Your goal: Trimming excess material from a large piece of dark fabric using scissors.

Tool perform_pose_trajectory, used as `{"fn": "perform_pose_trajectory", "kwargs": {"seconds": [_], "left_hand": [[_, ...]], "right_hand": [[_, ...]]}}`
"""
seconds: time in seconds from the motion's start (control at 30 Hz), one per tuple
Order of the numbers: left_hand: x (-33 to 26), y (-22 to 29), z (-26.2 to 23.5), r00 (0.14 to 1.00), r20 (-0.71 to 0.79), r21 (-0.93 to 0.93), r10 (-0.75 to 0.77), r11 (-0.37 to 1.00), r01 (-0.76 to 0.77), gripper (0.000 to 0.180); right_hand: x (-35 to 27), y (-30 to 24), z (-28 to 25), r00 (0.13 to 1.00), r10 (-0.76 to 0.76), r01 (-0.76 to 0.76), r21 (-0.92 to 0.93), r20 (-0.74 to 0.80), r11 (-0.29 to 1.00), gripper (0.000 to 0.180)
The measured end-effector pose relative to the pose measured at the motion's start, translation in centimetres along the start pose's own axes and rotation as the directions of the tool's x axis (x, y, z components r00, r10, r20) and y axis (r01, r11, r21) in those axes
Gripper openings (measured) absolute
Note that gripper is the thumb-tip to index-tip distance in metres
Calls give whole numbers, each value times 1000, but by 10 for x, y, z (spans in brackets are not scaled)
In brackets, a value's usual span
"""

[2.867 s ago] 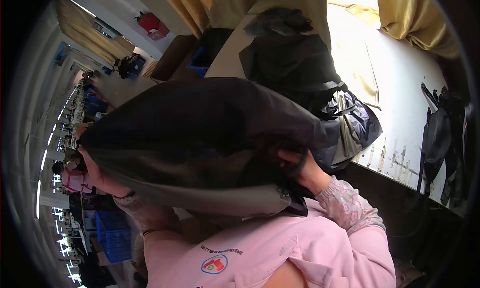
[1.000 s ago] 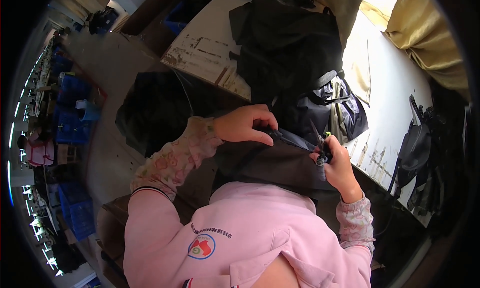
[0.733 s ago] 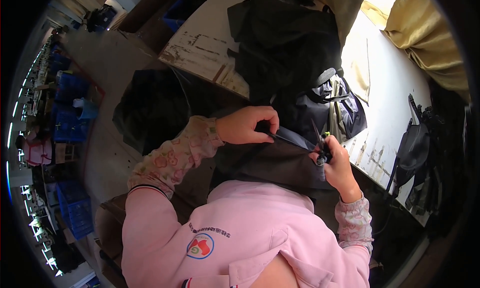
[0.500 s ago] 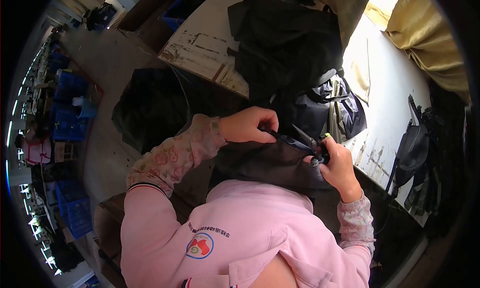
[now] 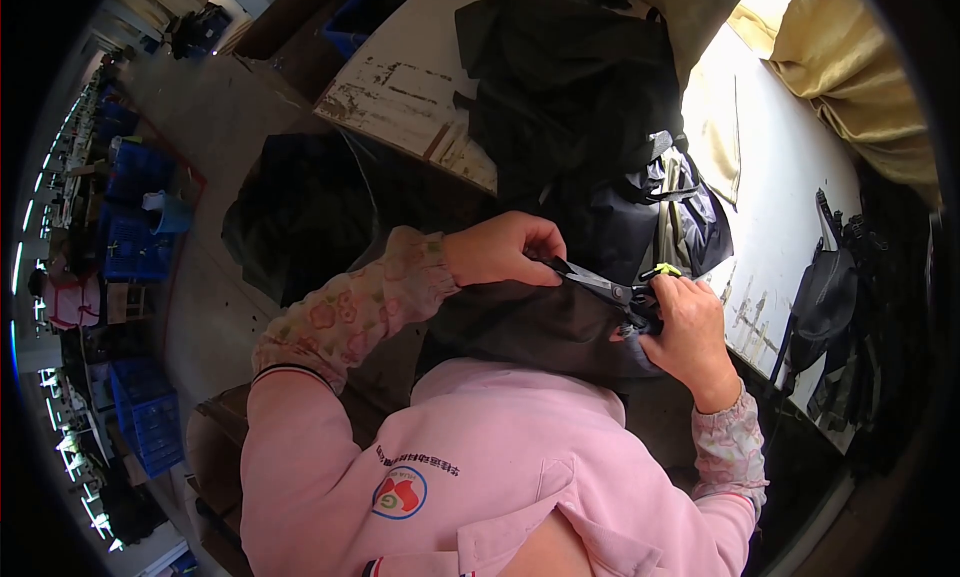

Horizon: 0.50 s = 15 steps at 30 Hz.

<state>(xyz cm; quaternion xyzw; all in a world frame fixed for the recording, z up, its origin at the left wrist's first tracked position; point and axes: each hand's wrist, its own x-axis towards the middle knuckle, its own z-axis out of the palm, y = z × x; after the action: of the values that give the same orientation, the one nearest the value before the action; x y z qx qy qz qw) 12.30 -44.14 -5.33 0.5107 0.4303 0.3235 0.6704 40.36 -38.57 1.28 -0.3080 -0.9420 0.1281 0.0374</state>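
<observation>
Head view: left hand (image 5: 500, 249) pinches dark fabric (image 5: 530, 322) at centre; right hand (image 5: 685, 327), 3 o'clock, fingers clamped on scissors (image 5: 610, 287). Risk: blades nr left fingertips, slack cloth → nick.

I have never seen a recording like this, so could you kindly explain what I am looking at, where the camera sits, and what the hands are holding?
There is no machine here: a person in a pink top works with bare hands. The one current picture comes from a wide fisheye camera worn on the person's head, looking down, so straight edges bend near the rim. The left hand pinches the edge of a dark fabric piece held against the body. The right hand grips small scissors with a yellow-green handle, blades pointing toward the left hand. Ahead, a worn white table carries a pile of dark garments.
</observation>
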Motion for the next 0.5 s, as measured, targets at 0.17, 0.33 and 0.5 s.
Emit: {"fn": "perform_pose_trajectory", "kwargs": {"seconds": [0.17, 0.33, 0.5], "left_hand": [[-1, 11, 3, 1000, 21, 68, -18, 998, 17, 18], [-2, 10, 4, 1000, 31, 63, -4, 998, 2, 18], [-1, 11, 4, 999, 39, 38, 36, 999, -38, 17]], "right_hand": [[1, -3, -1, 1000, 5, -5, 5, 7, 1000, 51], [-1, -1, 0, 1000, 3, -3, -19, 1, 1000, 49], [-5, 5, 4, 1000, 2, -2, -32, 3, 999, 47]]}}
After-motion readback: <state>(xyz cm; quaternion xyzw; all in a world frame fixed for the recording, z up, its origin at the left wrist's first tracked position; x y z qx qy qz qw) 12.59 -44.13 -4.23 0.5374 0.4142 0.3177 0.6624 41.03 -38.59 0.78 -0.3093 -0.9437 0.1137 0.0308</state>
